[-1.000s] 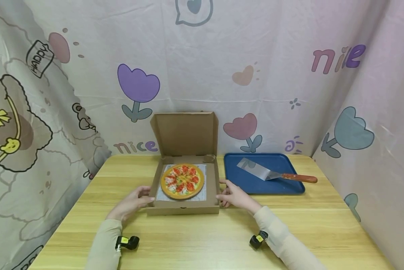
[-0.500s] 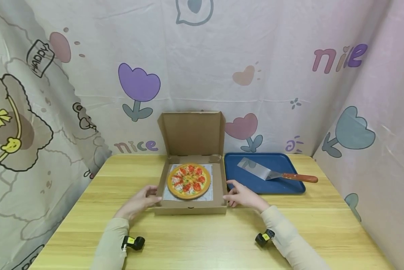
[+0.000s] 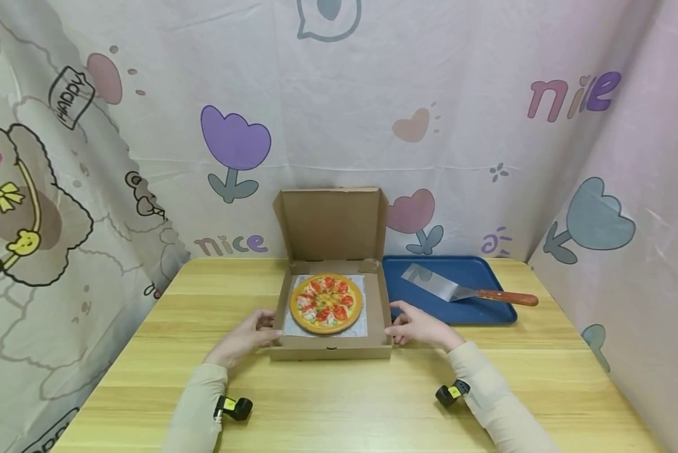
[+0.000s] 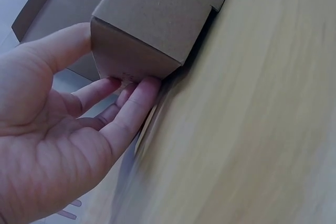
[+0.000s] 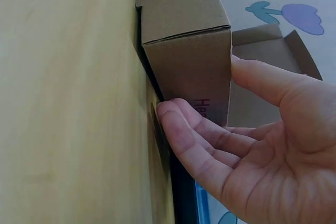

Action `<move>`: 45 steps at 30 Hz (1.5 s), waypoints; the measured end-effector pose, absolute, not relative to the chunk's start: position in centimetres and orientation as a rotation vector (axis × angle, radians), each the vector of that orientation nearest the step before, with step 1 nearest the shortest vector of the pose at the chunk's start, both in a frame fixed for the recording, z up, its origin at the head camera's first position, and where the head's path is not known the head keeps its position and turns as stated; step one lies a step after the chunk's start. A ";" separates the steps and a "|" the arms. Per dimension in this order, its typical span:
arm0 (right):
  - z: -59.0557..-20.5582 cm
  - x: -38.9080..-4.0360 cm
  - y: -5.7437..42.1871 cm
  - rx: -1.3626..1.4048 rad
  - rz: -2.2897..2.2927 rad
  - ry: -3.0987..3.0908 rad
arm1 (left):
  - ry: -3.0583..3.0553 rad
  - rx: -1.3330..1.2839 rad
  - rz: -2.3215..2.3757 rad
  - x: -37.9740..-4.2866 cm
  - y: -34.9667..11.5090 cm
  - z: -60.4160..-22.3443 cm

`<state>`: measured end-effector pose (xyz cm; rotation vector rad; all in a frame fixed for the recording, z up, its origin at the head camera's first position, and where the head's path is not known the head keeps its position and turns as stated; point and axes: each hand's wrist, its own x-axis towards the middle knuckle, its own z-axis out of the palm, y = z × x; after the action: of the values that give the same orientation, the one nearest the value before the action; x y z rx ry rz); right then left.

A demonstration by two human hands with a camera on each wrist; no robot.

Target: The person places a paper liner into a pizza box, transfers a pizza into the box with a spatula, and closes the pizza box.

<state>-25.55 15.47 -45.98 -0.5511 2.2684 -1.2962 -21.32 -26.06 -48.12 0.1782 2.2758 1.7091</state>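
Observation:
A brown cardboard pizza box (image 3: 331, 353) stands on the table with its lid raised at the back. Inside lies a pizza (image 3: 326, 303) with red and white toppings, on a sheet of printed paper (image 3: 356, 328). My left hand (image 3: 245, 338) grips the box's left side near the front corner; the left wrist view has the thumb on the upper edge and fingertips against the side wall (image 4: 131, 64). At the opposite side my right hand (image 3: 424, 327) holds the box likewise, thumb on the rim and fingers low on the side wall (image 5: 191, 66).
A blue tray (image 3: 395, 292) lies right of the box, close against its right side. Across it rests a spatula (image 3: 443, 287), its wooden handle (image 3: 507, 297) jutting past the tray's right edge. A printed curtain (image 3: 339, 126) hangs behind the wooden table (image 3: 339, 409).
Both hands have slid the pizza box to the right, so it now stands close to the tray. The pizza moved along with it; tray and spatula stayed put.

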 end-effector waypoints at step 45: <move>-44.4 -26.1 19.7 -0.531 -1.039 2.393 | 2.238 0.193 1.758 -21.5 -20.8 -48.1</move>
<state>-26.06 19.70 -44.36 -0.5309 2.3929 -1.0391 -21.52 -20.76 -48.14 0.1933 2.2382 1.7583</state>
